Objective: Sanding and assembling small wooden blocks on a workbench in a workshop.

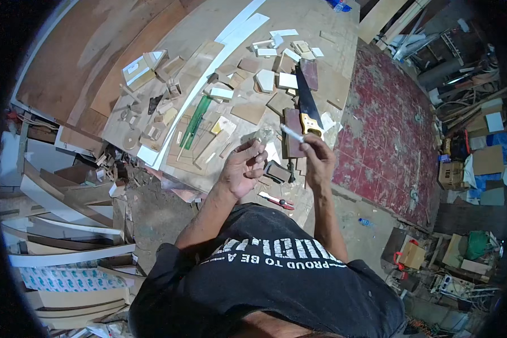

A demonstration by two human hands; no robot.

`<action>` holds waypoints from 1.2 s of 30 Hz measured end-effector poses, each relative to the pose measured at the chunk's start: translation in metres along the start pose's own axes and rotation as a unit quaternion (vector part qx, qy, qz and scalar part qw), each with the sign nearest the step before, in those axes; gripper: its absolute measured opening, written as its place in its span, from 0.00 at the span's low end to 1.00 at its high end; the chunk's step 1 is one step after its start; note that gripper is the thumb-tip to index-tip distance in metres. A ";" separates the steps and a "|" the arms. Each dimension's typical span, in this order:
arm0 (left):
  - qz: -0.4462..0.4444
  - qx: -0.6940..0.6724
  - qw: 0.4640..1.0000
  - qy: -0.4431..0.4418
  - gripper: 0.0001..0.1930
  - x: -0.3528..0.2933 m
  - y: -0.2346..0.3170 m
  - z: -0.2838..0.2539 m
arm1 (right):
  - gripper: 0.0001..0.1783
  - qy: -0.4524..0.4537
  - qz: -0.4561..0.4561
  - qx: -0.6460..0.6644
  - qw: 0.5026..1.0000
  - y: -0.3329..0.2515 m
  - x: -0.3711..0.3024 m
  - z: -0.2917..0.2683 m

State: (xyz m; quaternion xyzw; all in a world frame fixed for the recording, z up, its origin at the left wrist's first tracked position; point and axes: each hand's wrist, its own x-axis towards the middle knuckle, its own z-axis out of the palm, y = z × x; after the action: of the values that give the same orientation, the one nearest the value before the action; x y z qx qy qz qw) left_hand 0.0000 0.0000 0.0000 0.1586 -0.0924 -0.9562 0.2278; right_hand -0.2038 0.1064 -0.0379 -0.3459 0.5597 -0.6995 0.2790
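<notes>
Right hand [320, 159] with one white piece [291, 133]

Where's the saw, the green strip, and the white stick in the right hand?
Saw [307, 102], head view: blade.
Green strip [196, 120], head view: middle.
White stick [291, 133], head view: part outside the right hand [320, 160].

Head view: left fisheye, head-worn, facing steeply down over black T-shirt [253, 296]; left hand [244, 167] and right hand [320, 161] near, wooden worktable [312, 17] beyond.
</notes>
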 end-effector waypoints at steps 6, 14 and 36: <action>0.105 0.130 0.971 0.171 0.06 -0.024 0.024 -0.033 | 0.12 -0.032 -0.020 -0.288 0.957 0.032 0.040 -0.005; 0.268 0.120 0.894 0.339 0.05 -0.123 0.066 -0.113 | 0.12 -0.176 -0.063 -0.505 0.843 0.086 0.079 0.035; 0.391 0.144 0.748 0.516 0.06 -0.219 0.149 -0.216 | 0.42 -0.305 -0.144 -0.368 0.866 0.199 0.034 0.391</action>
State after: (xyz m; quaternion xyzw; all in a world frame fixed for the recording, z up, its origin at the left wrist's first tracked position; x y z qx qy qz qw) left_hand 0.3201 -0.0514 -0.1068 0.6093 -0.1511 -0.5313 0.5689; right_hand 0.0875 -0.1944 -0.1742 -0.6964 0.6076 -0.3347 0.1840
